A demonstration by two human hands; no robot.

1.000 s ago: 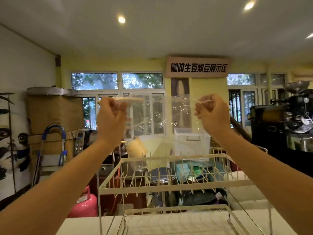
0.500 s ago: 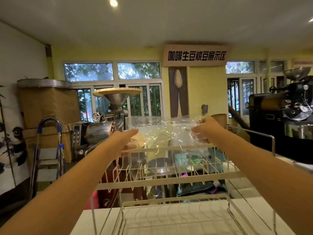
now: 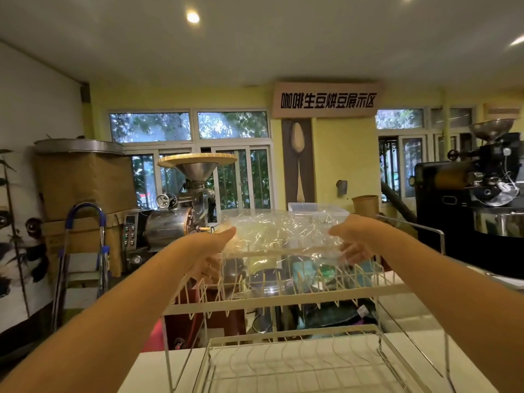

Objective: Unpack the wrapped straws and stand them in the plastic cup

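A clear, crinkled plastic wrapper (image 3: 283,232) is stretched flat between my two hands, just above the top tier of a white wire dish rack (image 3: 278,300). My left hand (image 3: 211,251) holds its left edge, with fingers reaching under the film. My right hand (image 3: 350,242) grips its right edge, fingers partly seen through the plastic. No straws and no plastic cup are visible in this view. A brown paper cup (image 3: 365,205) stands behind the wrapper.
The rack's lower tier (image 3: 295,361) sits on a white counter (image 3: 153,373) in front of me. Behind it stand a steel coffee roaster with a funnel (image 3: 195,194), a black roaster (image 3: 476,199) at right, and a blue stepladder (image 3: 82,256) at left.
Both hands have come down from head height with the clear wrapper, lowering it flat to just over the rack's top tier. The camera has tilted slightly.
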